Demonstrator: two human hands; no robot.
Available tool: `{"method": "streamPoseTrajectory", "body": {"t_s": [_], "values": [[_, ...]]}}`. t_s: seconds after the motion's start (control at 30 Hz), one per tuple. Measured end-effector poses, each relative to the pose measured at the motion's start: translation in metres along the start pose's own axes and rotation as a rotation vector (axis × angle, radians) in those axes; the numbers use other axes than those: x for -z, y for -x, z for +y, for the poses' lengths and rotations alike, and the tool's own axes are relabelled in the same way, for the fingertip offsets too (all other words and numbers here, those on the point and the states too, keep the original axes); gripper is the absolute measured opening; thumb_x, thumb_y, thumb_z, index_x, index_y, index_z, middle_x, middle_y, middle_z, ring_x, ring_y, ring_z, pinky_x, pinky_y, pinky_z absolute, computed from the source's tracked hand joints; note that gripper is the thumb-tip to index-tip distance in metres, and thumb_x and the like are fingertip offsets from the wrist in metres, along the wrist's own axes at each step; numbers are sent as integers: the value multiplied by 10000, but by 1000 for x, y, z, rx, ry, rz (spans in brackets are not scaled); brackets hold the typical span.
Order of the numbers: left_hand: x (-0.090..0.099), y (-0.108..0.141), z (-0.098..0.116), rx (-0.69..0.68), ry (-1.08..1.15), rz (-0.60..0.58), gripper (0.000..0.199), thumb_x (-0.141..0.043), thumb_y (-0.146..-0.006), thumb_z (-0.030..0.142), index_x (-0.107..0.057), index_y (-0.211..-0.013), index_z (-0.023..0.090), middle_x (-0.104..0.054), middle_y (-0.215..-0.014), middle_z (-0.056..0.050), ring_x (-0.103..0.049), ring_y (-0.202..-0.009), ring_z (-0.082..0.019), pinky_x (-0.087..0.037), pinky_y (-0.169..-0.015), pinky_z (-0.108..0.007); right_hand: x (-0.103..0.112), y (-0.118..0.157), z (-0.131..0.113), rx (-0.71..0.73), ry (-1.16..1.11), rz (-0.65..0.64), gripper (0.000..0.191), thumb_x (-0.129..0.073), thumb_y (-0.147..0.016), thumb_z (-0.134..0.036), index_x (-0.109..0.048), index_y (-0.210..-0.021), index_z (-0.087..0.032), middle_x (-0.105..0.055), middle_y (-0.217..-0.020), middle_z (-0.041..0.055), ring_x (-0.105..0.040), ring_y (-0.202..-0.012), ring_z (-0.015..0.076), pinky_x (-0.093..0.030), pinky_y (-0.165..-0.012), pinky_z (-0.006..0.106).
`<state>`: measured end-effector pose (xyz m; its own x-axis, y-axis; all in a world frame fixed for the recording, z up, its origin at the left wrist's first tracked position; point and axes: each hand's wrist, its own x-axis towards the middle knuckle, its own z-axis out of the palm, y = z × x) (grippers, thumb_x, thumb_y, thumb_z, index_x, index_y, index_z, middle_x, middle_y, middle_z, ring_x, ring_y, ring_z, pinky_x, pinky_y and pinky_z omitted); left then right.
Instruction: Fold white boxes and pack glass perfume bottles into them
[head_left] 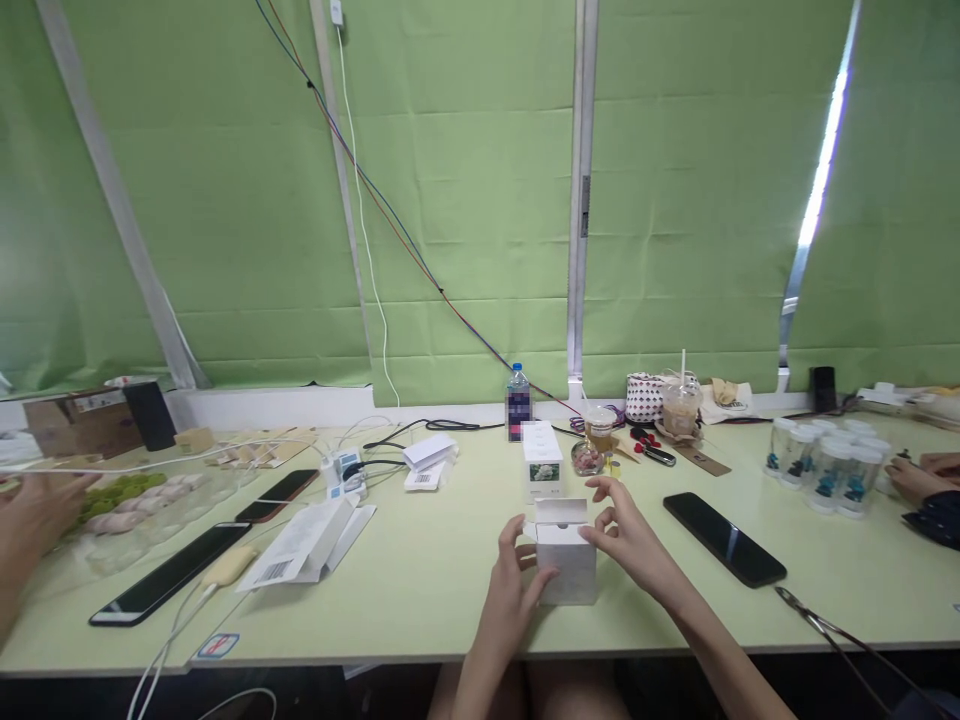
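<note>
White box [568, 575], flap raised, stands upright on the desk [420, 620], lower centre of the frame. The left hand [517, 580] grips its side; the right hand [621, 530], fingers parted, touches its top corner.

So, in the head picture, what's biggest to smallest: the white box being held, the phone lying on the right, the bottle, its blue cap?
Largest: held white box and phone, too alike to rank.
Next: bottle, which stands farther back, so may only look smaller.
Smallest: blue cap.
</note>
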<state>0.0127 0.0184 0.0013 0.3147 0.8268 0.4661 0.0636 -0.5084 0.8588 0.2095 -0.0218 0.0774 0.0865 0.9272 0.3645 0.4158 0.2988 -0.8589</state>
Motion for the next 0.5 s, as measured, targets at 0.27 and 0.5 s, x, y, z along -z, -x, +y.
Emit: {"method": "streamPoseTrajectory", "body": {"t_s": [0.27,0.5], "values": [[2,-1,6,-74,-9,51,431,-642,-808,285,-417,-1175,258,-510,-1196,-66,-611,-1001,-208,-507,-921,-437,5,5,-7,-90,-158,-184,362,-584,-794,-381,-511,-1123,-248,-550,-992,1,-537,-731,148,-455,-759,304],[5,-2,14,-190,-141,-58,265,-519,-892,247,-563,-1150,292,-472,-1204,-62,-516,-1129,-222,-523,-896,-362,4,2,-3,-56,-175,-217,324,-568,-818,-374,-558,-1107,-228,-561,-829,-16,-512,-724,161,-433,-712,281]]}}
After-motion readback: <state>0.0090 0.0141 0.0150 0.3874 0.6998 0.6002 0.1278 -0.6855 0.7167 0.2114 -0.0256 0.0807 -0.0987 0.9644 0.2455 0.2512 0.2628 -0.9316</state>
